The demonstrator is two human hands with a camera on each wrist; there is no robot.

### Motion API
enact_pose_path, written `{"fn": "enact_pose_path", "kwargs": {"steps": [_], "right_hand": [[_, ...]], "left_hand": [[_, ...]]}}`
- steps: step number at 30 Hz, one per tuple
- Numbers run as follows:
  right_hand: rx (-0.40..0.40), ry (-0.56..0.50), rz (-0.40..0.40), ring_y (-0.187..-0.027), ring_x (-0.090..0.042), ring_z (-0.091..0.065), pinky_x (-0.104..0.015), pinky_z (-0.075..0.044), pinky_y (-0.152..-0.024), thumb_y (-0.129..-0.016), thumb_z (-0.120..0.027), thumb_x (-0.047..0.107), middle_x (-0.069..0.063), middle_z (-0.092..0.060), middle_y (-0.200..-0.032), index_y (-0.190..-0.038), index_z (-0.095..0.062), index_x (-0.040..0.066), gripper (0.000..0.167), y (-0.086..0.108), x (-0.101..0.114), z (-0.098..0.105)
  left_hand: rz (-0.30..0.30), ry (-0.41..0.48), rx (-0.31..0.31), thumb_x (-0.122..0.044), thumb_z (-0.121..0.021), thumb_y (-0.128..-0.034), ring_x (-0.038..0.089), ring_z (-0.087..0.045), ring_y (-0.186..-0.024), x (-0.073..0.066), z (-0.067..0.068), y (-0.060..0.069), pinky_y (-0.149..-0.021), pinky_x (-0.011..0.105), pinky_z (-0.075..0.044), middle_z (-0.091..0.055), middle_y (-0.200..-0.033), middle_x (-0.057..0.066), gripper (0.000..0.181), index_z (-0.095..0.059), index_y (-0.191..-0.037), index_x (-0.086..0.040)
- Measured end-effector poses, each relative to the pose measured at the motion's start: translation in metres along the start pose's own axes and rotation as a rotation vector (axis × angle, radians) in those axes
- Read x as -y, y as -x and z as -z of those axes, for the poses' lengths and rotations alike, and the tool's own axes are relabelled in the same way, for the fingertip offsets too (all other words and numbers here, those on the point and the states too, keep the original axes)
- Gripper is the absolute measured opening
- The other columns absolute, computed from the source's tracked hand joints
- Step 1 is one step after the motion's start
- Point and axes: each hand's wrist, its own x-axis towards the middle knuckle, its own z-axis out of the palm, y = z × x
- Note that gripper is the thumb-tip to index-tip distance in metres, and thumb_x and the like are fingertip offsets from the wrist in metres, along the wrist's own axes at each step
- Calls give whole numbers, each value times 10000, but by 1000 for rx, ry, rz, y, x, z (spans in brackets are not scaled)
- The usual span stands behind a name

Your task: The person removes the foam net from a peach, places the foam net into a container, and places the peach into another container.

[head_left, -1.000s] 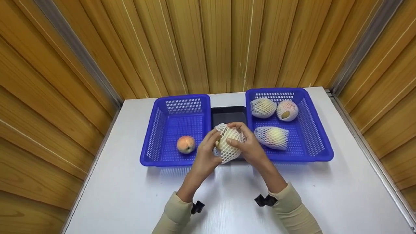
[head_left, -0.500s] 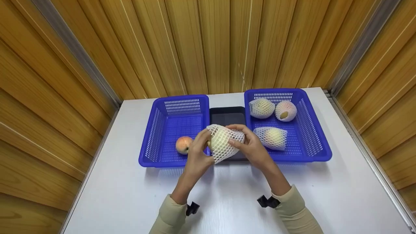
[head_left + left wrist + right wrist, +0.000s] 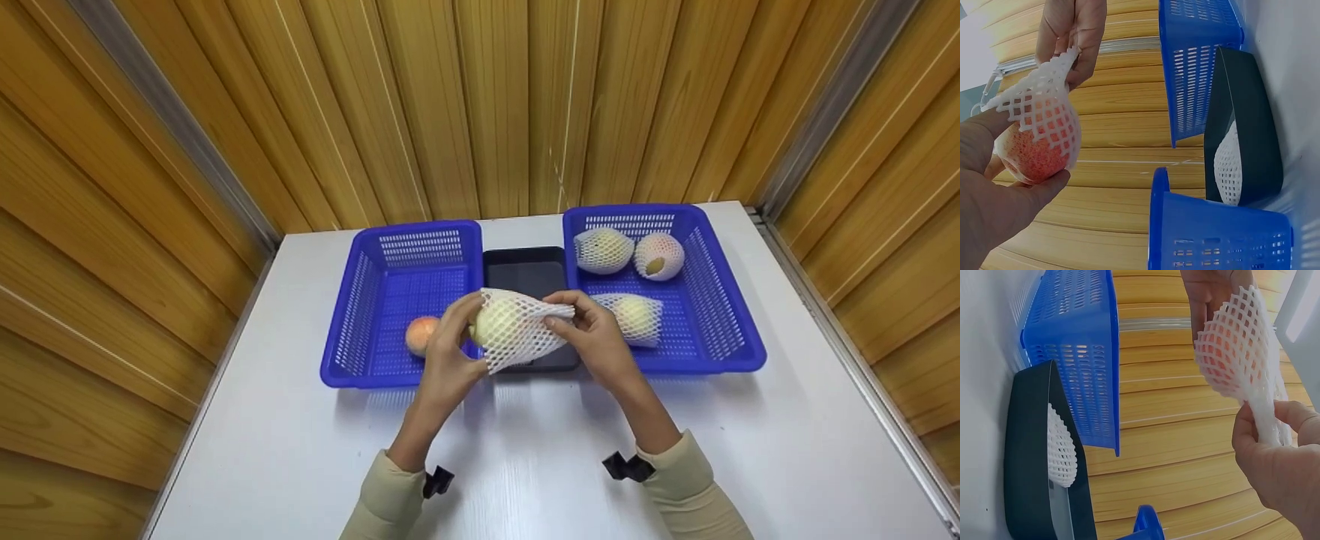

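Above the black tray (image 3: 523, 270), a reddish-yellow peach (image 3: 1033, 154) sits partly inside a white foam net sleeve (image 3: 517, 330). My left hand (image 3: 447, 352) holds the peach at its bare end, fingers and thumb around it. With thumb and fingers my right hand (image 3: 601, 341) pinches the gathered other end of the sleeve, which is stretched between both hands. A bare peach (image 3: 420, 335) lies in the left blue basket (image 3: 341, 315), partly hidden behind my left hand. In the right wrist view, another white foam net (image 3: 1061, 450) lies in the tray.
The right blue basket (image 3: 724, 289) holds several fruits in foam nets, among them a netted fruit (image 3: 604, 250) at the back left. Both baskets flank the tray on a white table (image 3: 517, 450). Wood-look panels (image 3: 450, 112) enclose the back and sides.
The netted peach has moved left and turned. My right hand has shifted from the fruit's side to the sleeve's right end, drawing it out into a point; my left hand has moved slightly left.
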Motion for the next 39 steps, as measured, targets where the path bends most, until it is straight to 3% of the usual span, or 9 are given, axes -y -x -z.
{"fn": "enact_pose_path", "kwargs": {"steps": [9, 15, 22, 27, 35, 39], "right_hand": [[-32, 17, -34, -1054, -189, -613, -259, -550, -865, -945, -683, -2, -131, -589, -1255, -1333, -532, -36, 418, -4, -1, 7], [-111, -1, -24, -985, -179, -629, -259, -554, -841, -942, -676, -18, -117, -626, -1126, -1242, -586, -39, 314, -4, -3, 10], [-243, 34, 33, -999, -167, -612, -228, -550, -825, -923, -689, -45, -99, -622, -1126, -1169, -610, -55, 259, -4, -8, 9], [-319, 180, 116, -996, -153, -614, -201, -530, -831, -896, -716, -59, -110, -651, -1114, -1117, -654, -36, 231, -4, -12, 6], [-371, 484, 302, -991, -141, -607, -152, -458, -871, -796, -771, -130, -120, -682, -1030, -1006, -715, 12, 259, -3, -21, -5], [-365, 583, 372, -1025, -210, -629, -232, -472, -922, -752, -762, -174, -100, -680, -1023, -977, -711, 34, 310, -4, -27, -10]], "left_hand": [[70, -68, -16, 82, -868, -720, 325, -512, -1326, 11, 14, 5, -1030, 359, -518, -477, -1468, 167, 778, -540, -1415, -42], [127, -155, -65, -105, -915, -733, 345, -464, -1334, 19, 26, 9, -1023, 313, -510, -506, -1447, 145, 749, -576, -1401, -87], [145, -173, -107, -79, -925, -712, 359, -571, -1257, 27, 38, 15, -957, 338, -557, -513, -1428, 173, 770, -579, -1400, -82], [159, -215, -105, -67, -924, -710, 348, -573, -1261, 32, 44, 14, -1003, 350, -529, -510, -1425, 177, 774, -576, -1400, -73], [150, -343, -122, -13, -927, -686, 347, -567, -1262, 41, 63, 13, -980, 414, -551, -534, -1401, 187, 768, -590, -1375, -48], [166, -367, -114, -24, -927, -691, 330, -604, -1187, 45, 73, 14, -927, 417, -563, -541, -1391, 185, 765, -590, -1377, -44]]}}
